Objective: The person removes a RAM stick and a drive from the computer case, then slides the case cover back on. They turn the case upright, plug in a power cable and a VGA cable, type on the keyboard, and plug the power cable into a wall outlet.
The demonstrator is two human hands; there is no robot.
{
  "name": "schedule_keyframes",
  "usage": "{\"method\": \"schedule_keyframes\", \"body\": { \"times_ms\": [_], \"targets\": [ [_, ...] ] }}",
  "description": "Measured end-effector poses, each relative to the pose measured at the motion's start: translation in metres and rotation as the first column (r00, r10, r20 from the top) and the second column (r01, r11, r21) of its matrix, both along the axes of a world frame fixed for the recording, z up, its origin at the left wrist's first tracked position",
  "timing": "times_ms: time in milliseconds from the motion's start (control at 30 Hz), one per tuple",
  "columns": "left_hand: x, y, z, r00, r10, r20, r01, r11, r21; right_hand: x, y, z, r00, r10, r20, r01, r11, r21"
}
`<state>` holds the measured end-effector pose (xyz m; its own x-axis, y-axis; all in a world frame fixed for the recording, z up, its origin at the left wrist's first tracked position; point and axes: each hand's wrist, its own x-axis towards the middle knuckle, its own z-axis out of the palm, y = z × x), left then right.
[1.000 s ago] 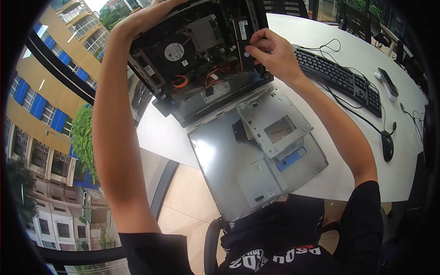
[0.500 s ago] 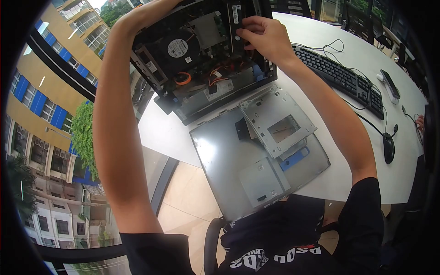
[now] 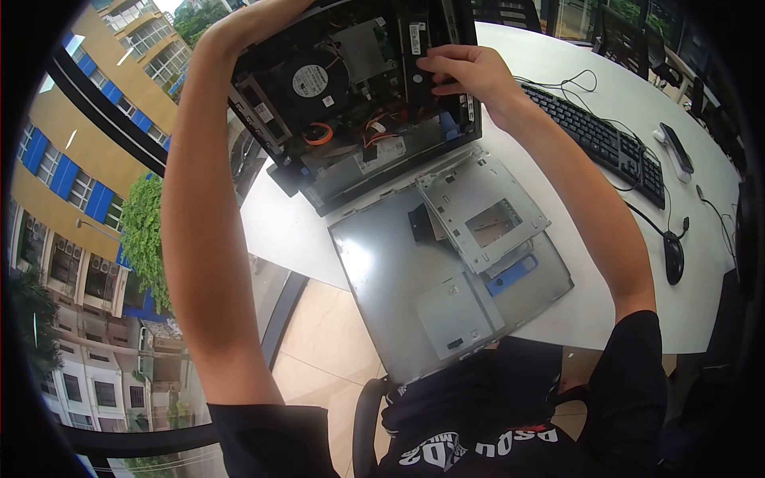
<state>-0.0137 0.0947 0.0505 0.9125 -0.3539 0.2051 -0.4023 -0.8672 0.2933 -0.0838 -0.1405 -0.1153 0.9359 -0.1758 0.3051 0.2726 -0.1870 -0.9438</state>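
Observation:
An open black computer case (image 3: 351,187) stands tilted at the top, showing a round fan (image 3: 310,80), a grey metal part (image 3: 363,52), and orange cables (image 3: 318,134). Inside its right part is a slim black drive-like piece (image 3: 417,68) with a white label. My right hand (image 3: 470,73) pinches the right edge of this piece between thumb and fingers. My left hand (image 3: 267,17) reaches over the top left of the case; its fingers are cut off by the frame's upper edge.
A metal side panel (image 3: 382,295) lies below the case, with a metal bracket (image 3: 482,211) and a blue latch (image 3: 511,276) on it. To the right are a black keyboard (image 3: 598,135), a mouse (image 3: 673,259) and a phone-like device (image 3: 677,147). Windows line the left.
My right hand has shifted slightly right and down, and the slim black piece has moved slightly with it. At the far right edge, another person's fingers are no longer visible.

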Motion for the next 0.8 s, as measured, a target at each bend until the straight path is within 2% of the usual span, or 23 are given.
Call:
{"method": "schedule_keyframes", "body": {
  "times_ms": [67, 133, 167, 267, 433, 533, 567, 667, 800],
  "targets": [
    [0.008, 0.003, 0.003, 0.999, -0.039, -0.029, 0.04, 0.999, 0.025, -0.004, -0.002, 0.003, 0.999, 0.015, -0.039, -0.016, 0.999, -0.035],
    [0.02, 0.008, -0.004, 0.998, -0.026, 0.055, 0.025, 0.999, 0.019, -0.01, -0.004, 0.006, 0.995, 0.07, -0.076, -0.073, 0.997, -0.039],
    [0.018, 0.008, -0.006, 0.995, -0.02, 0.098, 0.018, 1.0, 0.016, -0.012, -0.003, 0.007, 0.993, 0.09, -0.072, -0.089, 0.996, 0.011],
    [0.012, 0.004, 0.0, 0.999, 0.029, -0.029, -0.029, 0.999, 0.017, -0.017, 0.002, 0.006, 0.989, 0.138, -0.049, -0.13, 0.981, 0.141],
    [0.006, 0.003, 0.0, 0.999, 0.052, -0.009, -0.052, 0.999, 0.018, -0.026, 0.004, 0.009, 0.968, 0.248, -0.035, -0.228, 0.932, 0.283],
    [0.01, 0.004, -0.005, 0.996, 0.076, 0.045, -0.075, 0.997, -0.009, -0.014, 0.003, -0.004, 0.997, 0.077, -0.012, -0.075, 0.989, 0.126],
    [0.008, 0.003, -0.006, 0.993, 0.087, 0.074, -0.086, 0.996, -0.022, -0.014, 0.002, -0.006, 0.996, 0.089, 0.006, -0.089, 0.99, 0.108],
    [-0.001, 0.0, 0.003, 0.997, -0.014, -0.077, 0.013, 1.0, -0.01, -0.014, -0.002, -0.009, 0.993, 0.112, 0.029, -0.114, 0.99, 0.084],
    [-0.019, 0.001, 0.002, 0.999, -0.032, -0.014, 0.031, 0.999, -0.028, -0.011, -0.003, -0.011, 0.997, 0.078, 0.001, -0.077, 0.993, 0.092]
  ]
}}
